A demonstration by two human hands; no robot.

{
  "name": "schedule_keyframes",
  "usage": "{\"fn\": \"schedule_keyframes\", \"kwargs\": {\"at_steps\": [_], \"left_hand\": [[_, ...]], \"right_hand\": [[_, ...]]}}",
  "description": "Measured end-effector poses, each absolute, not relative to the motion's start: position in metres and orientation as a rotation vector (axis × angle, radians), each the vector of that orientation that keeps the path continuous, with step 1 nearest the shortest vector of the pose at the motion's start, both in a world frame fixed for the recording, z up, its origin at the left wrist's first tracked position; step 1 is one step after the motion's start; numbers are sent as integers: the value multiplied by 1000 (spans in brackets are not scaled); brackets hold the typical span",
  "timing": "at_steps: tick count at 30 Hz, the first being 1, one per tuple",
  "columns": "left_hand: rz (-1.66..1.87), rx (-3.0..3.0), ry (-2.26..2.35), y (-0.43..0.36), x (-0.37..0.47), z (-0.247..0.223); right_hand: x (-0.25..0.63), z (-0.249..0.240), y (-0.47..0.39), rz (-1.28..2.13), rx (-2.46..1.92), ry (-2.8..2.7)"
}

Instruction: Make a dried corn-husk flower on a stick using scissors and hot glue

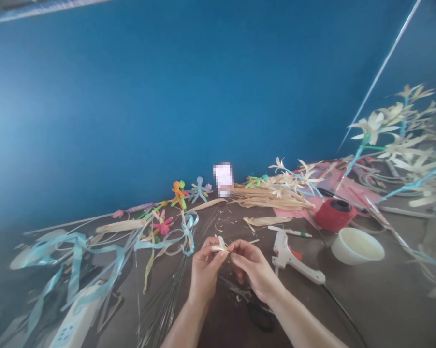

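Note:
Both hands meet over the middle of the dark table. My left hand pinches a small cream-white flower, whose petals stand up between thumb and fingers. At the flower's right side, my right hand has its thumb and fingertips pressed together, touching the flower near its base. Exactly what part the right fingertips grip is too small to tell. Under my right wrist lies a pair of scissors with black handles, partly hidden. A white glue gun rests to the right of my right hand.
Thin wires and light-blue ribbon spread on the left, near a white power strip. Dried husks lie at the back. Right are a white bowl, a red tape roll and finished husk flowers.

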State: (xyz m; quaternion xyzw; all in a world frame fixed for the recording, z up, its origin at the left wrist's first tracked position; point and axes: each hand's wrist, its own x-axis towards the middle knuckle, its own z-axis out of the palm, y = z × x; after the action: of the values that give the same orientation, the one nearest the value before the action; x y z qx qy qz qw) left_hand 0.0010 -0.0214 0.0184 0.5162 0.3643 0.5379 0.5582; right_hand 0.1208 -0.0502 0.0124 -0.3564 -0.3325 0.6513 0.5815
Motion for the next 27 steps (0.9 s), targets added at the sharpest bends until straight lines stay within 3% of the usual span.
{"fn": "schedule_keyframes", "kwargs": {"at_steps": [27], "left_hand": [[1193, 1137, 818, -21, 3, 25]], "right_hand": [[120, 9, -48, 1642, -754, -673]]}}
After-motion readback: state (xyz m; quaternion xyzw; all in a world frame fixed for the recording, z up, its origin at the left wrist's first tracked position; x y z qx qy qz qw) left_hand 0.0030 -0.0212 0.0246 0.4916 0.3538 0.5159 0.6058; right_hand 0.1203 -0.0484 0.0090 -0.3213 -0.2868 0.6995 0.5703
